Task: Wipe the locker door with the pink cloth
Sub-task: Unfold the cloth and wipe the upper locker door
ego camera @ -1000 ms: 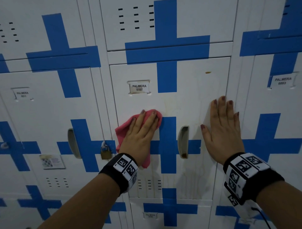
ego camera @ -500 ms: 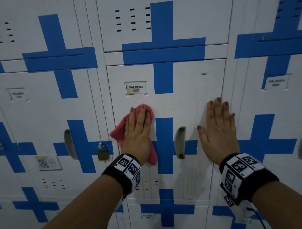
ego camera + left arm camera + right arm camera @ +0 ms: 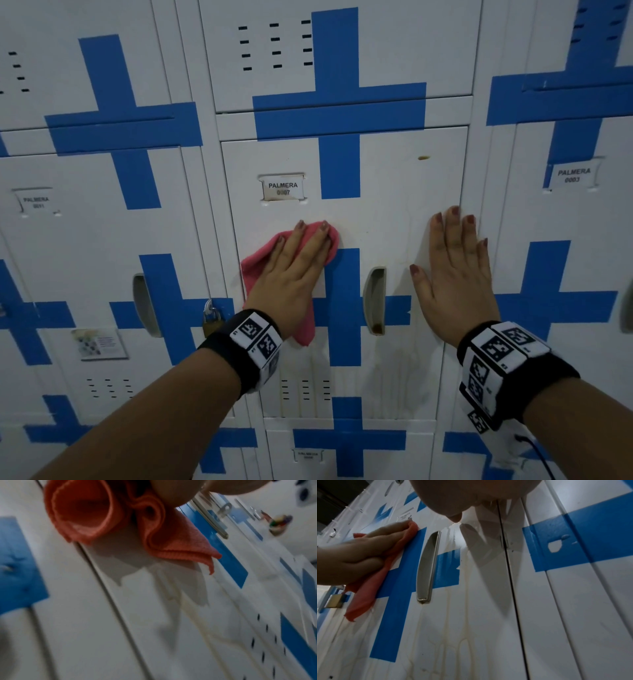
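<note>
Since a moment ago the left hand (image 3: 297, 274) has swung its fingertips back toward the right, carrying the crumpled pink cloth (image 3: 260, 263) with it just under the name tag (image 3: 283, 187). Its fingers lie straight and together, pressing the cloth flat against the white metal locker door with a blue cross (image 3: 394, 212), left of the recessed grey handle (image 3: 375, 301). One cloth corner hangs below the wrist. The right hand (image 3: 454, 270) stays flat with fingers spread, palm on the door's right edge. A brass padlock (image 3: 210, 322) hangs on the neighbouring locker.
</note>
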Demonstrator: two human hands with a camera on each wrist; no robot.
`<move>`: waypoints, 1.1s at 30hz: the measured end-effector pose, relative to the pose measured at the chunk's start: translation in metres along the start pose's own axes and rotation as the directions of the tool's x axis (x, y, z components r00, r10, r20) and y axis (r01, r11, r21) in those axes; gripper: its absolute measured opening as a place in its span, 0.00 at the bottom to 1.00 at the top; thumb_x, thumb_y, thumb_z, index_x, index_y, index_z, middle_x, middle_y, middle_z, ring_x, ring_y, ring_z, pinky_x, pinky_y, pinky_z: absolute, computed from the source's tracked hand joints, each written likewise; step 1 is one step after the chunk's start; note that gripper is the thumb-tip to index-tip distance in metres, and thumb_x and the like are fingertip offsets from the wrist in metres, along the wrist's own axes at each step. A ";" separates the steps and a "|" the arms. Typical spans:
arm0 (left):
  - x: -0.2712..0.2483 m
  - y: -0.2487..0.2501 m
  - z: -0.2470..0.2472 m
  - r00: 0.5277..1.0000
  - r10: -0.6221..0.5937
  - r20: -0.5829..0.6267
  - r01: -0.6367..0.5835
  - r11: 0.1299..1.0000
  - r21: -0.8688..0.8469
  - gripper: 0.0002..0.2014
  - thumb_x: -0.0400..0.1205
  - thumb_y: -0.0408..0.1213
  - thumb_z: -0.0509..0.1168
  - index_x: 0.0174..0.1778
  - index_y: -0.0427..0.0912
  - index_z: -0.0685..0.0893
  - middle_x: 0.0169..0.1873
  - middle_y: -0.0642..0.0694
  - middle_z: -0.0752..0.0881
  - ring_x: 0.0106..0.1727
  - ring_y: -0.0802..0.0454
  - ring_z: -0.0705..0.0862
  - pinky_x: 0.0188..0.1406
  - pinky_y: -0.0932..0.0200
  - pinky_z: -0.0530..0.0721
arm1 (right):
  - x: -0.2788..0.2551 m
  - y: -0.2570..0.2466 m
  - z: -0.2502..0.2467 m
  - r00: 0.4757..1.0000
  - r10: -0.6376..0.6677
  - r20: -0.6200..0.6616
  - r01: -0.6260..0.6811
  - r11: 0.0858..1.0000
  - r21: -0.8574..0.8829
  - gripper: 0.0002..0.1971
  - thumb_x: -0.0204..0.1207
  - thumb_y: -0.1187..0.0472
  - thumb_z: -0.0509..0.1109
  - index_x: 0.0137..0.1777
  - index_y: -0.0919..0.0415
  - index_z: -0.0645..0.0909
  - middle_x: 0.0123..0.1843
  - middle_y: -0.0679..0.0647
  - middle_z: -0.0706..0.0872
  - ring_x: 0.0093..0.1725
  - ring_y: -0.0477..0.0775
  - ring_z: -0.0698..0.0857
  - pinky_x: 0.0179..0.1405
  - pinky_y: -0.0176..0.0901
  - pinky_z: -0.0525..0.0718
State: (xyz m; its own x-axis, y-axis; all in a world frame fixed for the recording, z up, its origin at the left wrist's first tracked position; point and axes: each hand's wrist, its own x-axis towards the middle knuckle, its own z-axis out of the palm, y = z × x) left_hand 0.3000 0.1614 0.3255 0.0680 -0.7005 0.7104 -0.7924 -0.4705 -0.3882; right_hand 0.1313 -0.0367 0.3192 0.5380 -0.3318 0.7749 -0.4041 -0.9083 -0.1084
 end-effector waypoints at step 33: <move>0.025 0.010 -0.011 0.982 -0.176 -0.066 0.160 0.968 -0.194 0.44 0.73 0.25 0.56 0.82 0.48 0.41 0.82 0.54 0.41 0.81 0.49 0.34 0.76 0.46 0.32 | 0.000 -0.001 0.002 1.000 0.009 -0.023 -0.009 1.000 0.002 0.36 0.80 0.46 0.44 0.81 0.54 0.28 0.82 0.50 0.28 0.81 0.52 0.32 0.78 0.46 0.30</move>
State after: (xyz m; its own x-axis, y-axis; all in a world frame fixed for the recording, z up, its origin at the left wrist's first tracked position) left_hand 0.2871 0.1456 0.3459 0.1656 -0.5698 0.8049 -0.8737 -0.4633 -0.1482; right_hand 0.1326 -0.0362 0.3180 0.5170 -0.3336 0.7883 -0.4073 -0.9059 -0.1162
